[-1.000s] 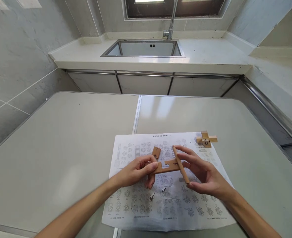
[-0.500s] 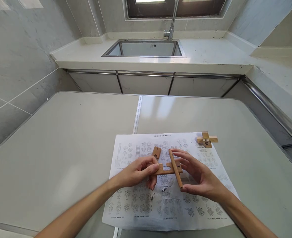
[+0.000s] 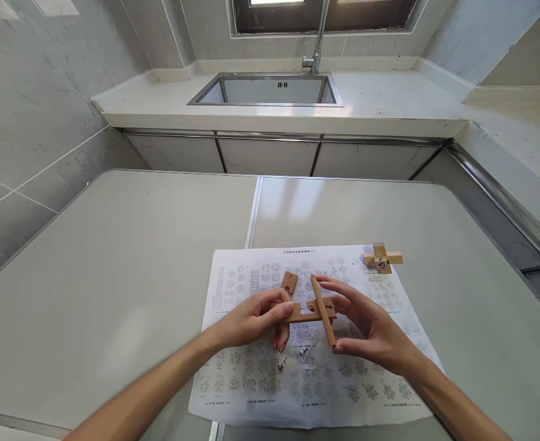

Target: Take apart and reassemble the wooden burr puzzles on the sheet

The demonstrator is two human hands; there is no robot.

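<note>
Between thumb and fingers, my left hand (image 3: 267,315) pinches the left end of a notched wooden puzzle piece (image 3: 307,317), which has a dark mark near its right end. My right hand (image 3: 366,321) is closed on a narrow wooden puzzle piece (image 3: 324,311), with fingertips at its top end and the thumb at its bottom end. This narrow piece stands crosswise over the notched one near its right end; whether they interlock I cannot tell. Just behind my left fingers shows another wooden piece (image 3: 289,282) with a hole and a mark, its lower part hidden.
Beneath my hands a printed sheet (image 3: 247,413) of puzzle diagrams lies on the pale folding table (image 3: 114,275). Several crossed wooden pieces (image 3: 382,258) rest at the sheet's upper right corner. Beyond the table are a counter (image 3: 389,98), a sink (image 3: 270,92) and a faucet (image 3: 315,58).
Both hands keep their grips. The narrow piece and the notched piece have shifted very slightly upward and left, and the notched piece looks a little turned.
</note>
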